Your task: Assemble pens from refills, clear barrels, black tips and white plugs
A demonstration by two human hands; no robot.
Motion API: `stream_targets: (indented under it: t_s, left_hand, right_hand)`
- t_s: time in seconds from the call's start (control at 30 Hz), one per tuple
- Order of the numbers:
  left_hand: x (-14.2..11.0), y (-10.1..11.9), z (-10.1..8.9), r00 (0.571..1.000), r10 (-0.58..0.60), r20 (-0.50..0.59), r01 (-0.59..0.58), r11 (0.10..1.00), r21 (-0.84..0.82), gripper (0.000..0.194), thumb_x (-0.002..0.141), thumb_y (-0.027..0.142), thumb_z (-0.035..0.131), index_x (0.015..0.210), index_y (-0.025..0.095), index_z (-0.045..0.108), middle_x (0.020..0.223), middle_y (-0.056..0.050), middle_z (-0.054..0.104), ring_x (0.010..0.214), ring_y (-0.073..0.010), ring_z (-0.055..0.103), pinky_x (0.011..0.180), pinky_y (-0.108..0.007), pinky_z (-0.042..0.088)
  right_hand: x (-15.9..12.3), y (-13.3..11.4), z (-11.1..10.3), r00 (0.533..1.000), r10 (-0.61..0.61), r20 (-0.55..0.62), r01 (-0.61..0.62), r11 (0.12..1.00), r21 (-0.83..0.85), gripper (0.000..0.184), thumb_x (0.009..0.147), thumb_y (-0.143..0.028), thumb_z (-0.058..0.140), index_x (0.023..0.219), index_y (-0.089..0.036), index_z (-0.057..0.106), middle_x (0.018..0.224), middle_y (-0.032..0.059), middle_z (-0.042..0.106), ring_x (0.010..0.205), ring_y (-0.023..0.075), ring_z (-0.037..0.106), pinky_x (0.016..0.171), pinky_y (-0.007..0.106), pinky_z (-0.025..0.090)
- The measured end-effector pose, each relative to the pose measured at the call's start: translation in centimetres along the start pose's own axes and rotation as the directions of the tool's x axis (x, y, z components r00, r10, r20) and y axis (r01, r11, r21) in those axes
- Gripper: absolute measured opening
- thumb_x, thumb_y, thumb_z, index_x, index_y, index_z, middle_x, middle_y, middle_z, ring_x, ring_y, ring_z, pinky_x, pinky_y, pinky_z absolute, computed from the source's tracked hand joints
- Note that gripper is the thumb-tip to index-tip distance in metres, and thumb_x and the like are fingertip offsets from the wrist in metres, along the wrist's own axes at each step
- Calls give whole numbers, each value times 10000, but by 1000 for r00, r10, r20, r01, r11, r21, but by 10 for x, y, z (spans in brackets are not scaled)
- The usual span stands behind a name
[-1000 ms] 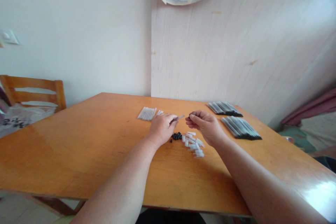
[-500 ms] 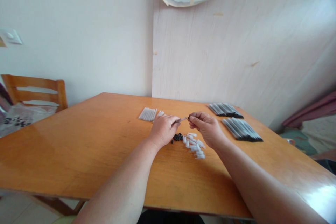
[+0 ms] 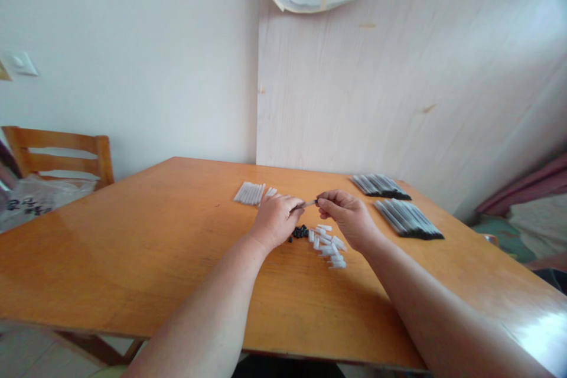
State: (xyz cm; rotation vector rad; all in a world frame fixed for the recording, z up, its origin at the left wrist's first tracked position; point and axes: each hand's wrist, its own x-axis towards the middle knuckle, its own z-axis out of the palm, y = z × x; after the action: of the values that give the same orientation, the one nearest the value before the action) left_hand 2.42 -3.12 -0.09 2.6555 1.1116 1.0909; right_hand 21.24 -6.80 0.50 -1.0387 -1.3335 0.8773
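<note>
My left hand (image 3: 274,220) is closed round a thin grey pen tube (image 3: 309,204) that pokes out to the right. My right hand (image 3: 345,215) pinches the tube's right end, where a small dark piece shows at the fingertips. Both hands hover just above the orange wooden table (image 3: 133,260). Under them lie a small heap of black caps (image 3: 300,231) and a heap of short white plastic caps (image 3: 328,244). A row of white tubes (image 3: 250,192) lies behind my left hand.
Two bundles of grey tubes with black ends lie at the right, one bundle (image 3: 379,185) farther back and another bundle (image 3: 407,218) nearer. A wooden chair (image 3: 57,150) with a plastic bag (image 3: 31,201) stands at the left. Walls close off the back.
My right hand has moved left until its fingertips meet the end of the tube held by my left hand. The gap between the hands has closed.
</note>
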Motion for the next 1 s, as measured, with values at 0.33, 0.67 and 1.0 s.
stream_targets:
  t_s: [0.33,0.67,1.0]
  left_hand:
    - [0,2,0,1000,-14,16,14,1000,-6,184,897,277,534,954,245,706,909,-39,726,855,-190,621,761,-323,396]
    - [0,2,0,999,6,31,-7,1000,21,175,888,279,548,942,262,713,852,-33,718,829,-194,611,753,-328,400]
    - [-1,0,5,997,52,55,-51,999,-11,185,886,285,559,985,264,714,891,-42,719,858,-193,611,782,-331,423]
  right_hand:
    - [0,1,-2,999,27,28,-27,1000,7,257,735,-369,706,894,-175,653,761,12,637,652,119,558,667,284,476]
    - [1,0,-7,999,22,44,-12,978,-210,238,774,-422,653,827,-191,629,683,1,599,621,126,545,614,269,471]
    - [3,4,-10,994,-81,76,110,801,-588,399,889,-517,481,650,-202,536,576,-11,526,555,125,456,532,257,342]
